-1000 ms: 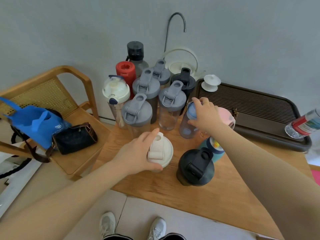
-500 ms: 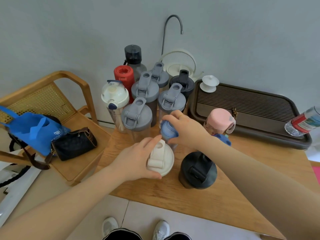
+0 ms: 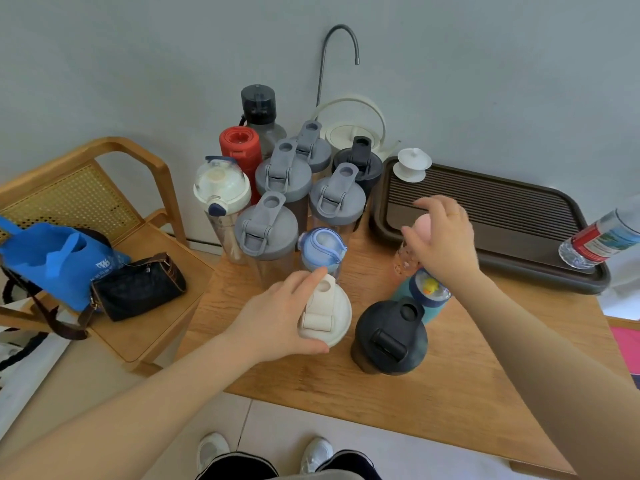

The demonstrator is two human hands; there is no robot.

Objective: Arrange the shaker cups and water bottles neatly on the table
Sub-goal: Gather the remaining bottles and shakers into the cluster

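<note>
Many capped bottles [image 3: 284, 174] crowd beside the dark tray [image 3: 519, 220].

We look from one wide-angle head camera, steeply forward and down, close over the light wooden desk [image 3: 450, 393] toward the grey wall [image 3: 138, 64]

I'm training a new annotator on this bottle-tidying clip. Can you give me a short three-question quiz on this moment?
1. True or false: the left hand rests on the cream-lidded shaker.
2. Which bottle does the right hand cover? A) red bottle B) pink-lidded bottle C) black shaker
3. Fill in: the clear bottle with the red label lies on the dark ____.

Key:
1. True.
2. B, the pink-lidded bottle; the red bottle and black shaker stand untouched.
3. Tray.
</note>
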